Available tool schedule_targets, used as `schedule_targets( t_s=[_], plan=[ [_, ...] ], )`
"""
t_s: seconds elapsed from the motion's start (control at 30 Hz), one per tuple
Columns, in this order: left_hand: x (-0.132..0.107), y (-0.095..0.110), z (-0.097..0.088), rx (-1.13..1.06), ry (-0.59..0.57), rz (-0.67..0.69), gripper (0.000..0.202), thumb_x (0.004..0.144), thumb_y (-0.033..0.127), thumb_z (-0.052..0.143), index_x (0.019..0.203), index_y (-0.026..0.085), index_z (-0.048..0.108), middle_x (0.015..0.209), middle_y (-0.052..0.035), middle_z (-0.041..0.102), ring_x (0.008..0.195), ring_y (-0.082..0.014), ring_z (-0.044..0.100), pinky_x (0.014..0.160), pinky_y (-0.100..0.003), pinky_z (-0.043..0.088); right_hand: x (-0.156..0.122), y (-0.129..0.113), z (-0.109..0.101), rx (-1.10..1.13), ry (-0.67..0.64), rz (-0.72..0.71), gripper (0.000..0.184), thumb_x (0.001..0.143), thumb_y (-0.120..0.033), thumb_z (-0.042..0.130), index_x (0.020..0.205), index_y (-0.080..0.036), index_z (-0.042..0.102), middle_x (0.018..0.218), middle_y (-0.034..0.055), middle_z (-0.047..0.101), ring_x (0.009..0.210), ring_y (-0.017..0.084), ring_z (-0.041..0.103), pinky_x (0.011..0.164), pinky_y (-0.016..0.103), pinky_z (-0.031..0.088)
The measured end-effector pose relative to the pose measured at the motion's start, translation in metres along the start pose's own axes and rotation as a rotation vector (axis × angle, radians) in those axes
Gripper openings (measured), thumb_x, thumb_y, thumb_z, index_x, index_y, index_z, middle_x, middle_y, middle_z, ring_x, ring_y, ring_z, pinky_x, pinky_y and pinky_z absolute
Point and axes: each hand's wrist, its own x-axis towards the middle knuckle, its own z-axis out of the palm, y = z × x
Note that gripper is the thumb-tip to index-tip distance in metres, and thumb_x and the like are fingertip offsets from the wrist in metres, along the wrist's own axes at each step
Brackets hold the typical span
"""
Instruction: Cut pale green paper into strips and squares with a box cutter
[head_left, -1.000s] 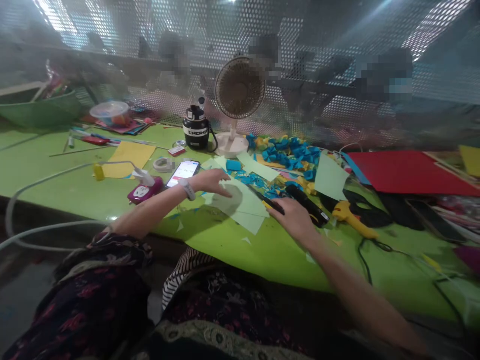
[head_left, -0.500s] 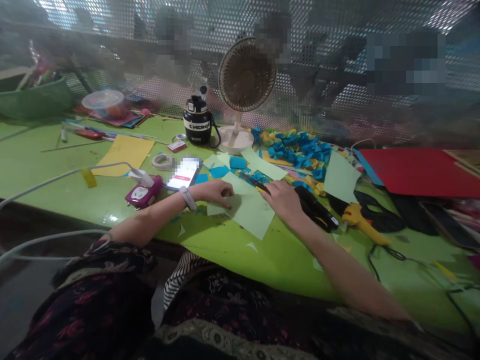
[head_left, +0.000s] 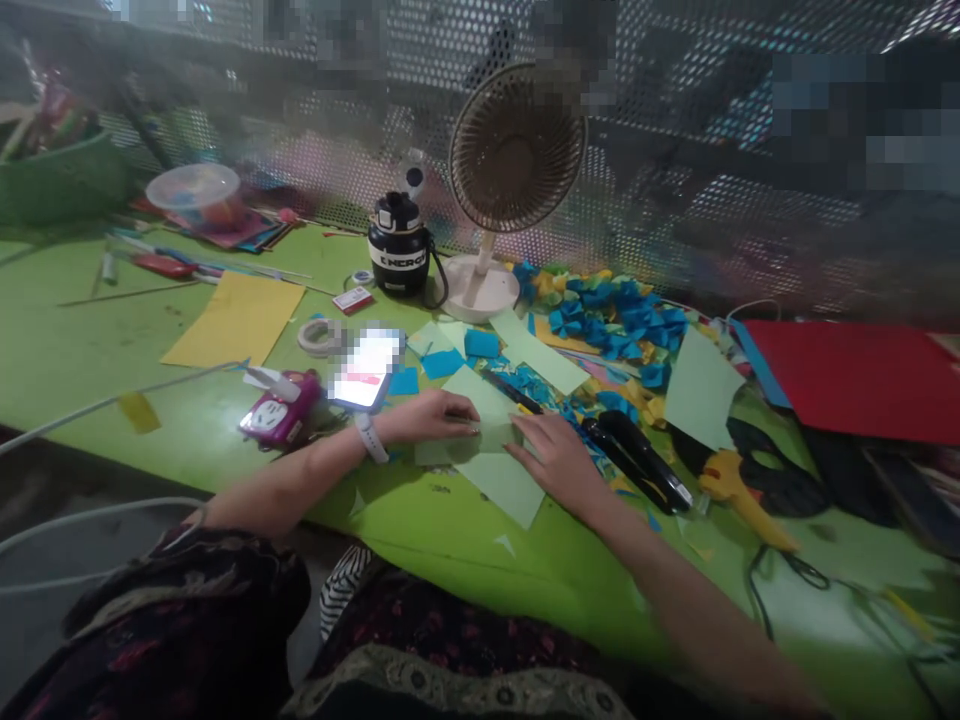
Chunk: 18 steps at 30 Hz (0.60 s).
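my left hand [head_left: 431, 417] and right hand [head_left: 553, 462] are both resting open on a pale green paper sheet [head_left: 495, 480], fingers loose, not pinching anything. the sheet's lying on the green table [head_left: 90, 340], right under my palms. just past my left hand there's a phone [head_left: 364, 370], its screen blurred out, and way back a pile of blue paper scraps [head_left: 615, 320] sits by a desk fan [head_left: 517, 150].

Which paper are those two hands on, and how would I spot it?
Start at the small fan on the green table. In front of it, a pale green paper sheet lies under the person's left hand and right hand. Unlike the green sheet further right, it has hands on it.
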Motion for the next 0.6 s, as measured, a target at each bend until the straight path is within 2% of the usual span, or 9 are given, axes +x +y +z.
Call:
schedule_targets(
  t_s=[0.17, 0.3, 0.37, 0.47, 0.53, 0.6],
  plan=[
    [-0.004, 0.000, 0.012, -0.100, 0.003, 0.053, 0.028, 0.095, 0.041, 0.067, 0.104, 0.016, 0.075, 0.097, -0.0064, 0.078, 0.086, -0.0179, 0.069, 0.078, -0.027, 0.052, -0.007, -0.005, -0.005, 0.106, 0.010, 0.038, 0.041, 0.104, -0.052, 0.049, 0.126, -0.022, 0.067, 0.124, 0.0151, 0.073, 0.116, 0.031, 0.067, 0.100, 0.052, 0.054],
    [-0.010, 0.005, 0.007, 0.027, -0.118, 0.054, 0.030, 0.098, 0.044, 0.065, 0.108, 0.017, 0.075, 0.088, -0.0038, 0.076, 0.075, -0.0152, 0.066, 0.070, -0.024, 0.048, -0.005, -0.008, -0.010, 0.163, 0.033, 0.044, 0.039, 0.105, -0.054, 0.047, 0.110, -0.022, 0.068, 0.122, 0.0141, 0.074, 0.116, 0.030, 0.067, 0.105, 0.052, 0.050],
    [-0.012, 0.009, 0.004, 0.149, -0.133, 0.035, 0.030, 0.099, 0.045, 0.064, 0.106, 0.019, 0.076, 0.085, -0.0031, 0.075, 0.074, -0.0155, 0.066, 0.069, -0.025, 0.048, -0.004, -0.008, -0.012, 0.174, 0.010, 0.065, 0.038, 0.105, -0.054, 0.048, 0.106, -0.023, 0.069, 0.119, 0.0132, 0.076, 0.114, 0.030, 0.068, 0.103, 0.051, 0.050],
    [-0.013, 0.014, 0.004, 0.360, -0.040, 0.051, 0.038, 0.093, 0.054, 0.071, 0.111, 0.021, 0.074, 0.104, -0.0077, 0.074, 0.096, -0.0224, 0.069, 0.082, -0.030, 0.052, -0.002, -0.008, -0.012, 0.167, -0.054, 0.073, 0.042, 0.103, -0.057, 0.050, 0.112, -0.022, 0.071, 0.117, 0.0132, 0.076, 0.112, 0.030, 0.067, 0.101, 0.050, 0.050],
    [-0.015, 0.018, 0.009, 0.472, 0.010, 0.060, 0.059, 0.083, 0.063, 0.078, 0.123, 0.020, 0.070, 0.118, -0.0116, 0.070, 0.110, -0.0282, 0.066, 0.091, -0.035, 0.053, -0.001, -0.007, -0.012, 0.154, -0.083, 0.064, 0.045, 0.102, -0.059, 0.052, 0.118, -0.021, 0.071, 0.117, 0.0142, 0.075, 0.113, 0.031, 0.066, 0.101, 0.049, 0.050],
    [-0.017, 0.022, 0.015, 0.545, 0.020, 0.054, 0.076, 0.078, 0.072, 0.078, 0.129, 0.018, 0.066, 0.121, -0.0141, 0.067, 0.113, -0.0313, 0.064, 0.094, -0.038, 0.053, -0.001, -0.007, -0.012, 0.140, -0.094, 0.059, 0.045, 0.102, -0.056, 0.052, 0.121, -0.020, 0.071, 0.118, 0.0148, 0.074, 0.113, 0.031, 0.066, 0.100, 0.049, 0.050]
  ],
)
